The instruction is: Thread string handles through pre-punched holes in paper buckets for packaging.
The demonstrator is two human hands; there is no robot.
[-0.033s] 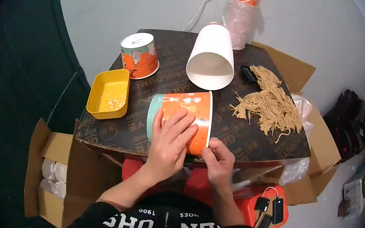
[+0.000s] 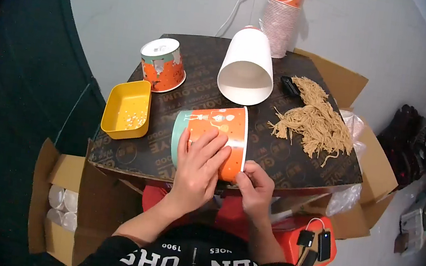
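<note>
An orange and mint-green paper bucket (image 2: 212, 119) lies on its side at the table's near edge, its white rim to the right. My left hand (image 2: 198, 166) holds it, fingers curved over its printed side. At the rim's near end, my right hand (image 2: 255, 188) is closed, thumb and bent forefinger pinching the edge. Whether anything small sits between those fingertips is hidden. Just beyond lies a white paper bucket (image 2: 245, 83), its mouth toward me. A similar orange bucket (image 2: 163, 70) stands upside down at the back left.
A yellow tub (image 2: 119, 107) with small white bits stands at left. Tan yarn strands (image 2: 321, 126) with a black clip (image 2: 290, 86) lie at right. Stacked bucket (image 2: 280, 26) shapes stand behind. Open cartons (image 2: 40, 201) flank the dark table (image 2: 199, 77). A red stool (image 2: 289, 245) carries a phone (image 2: 324, 245).
</note>
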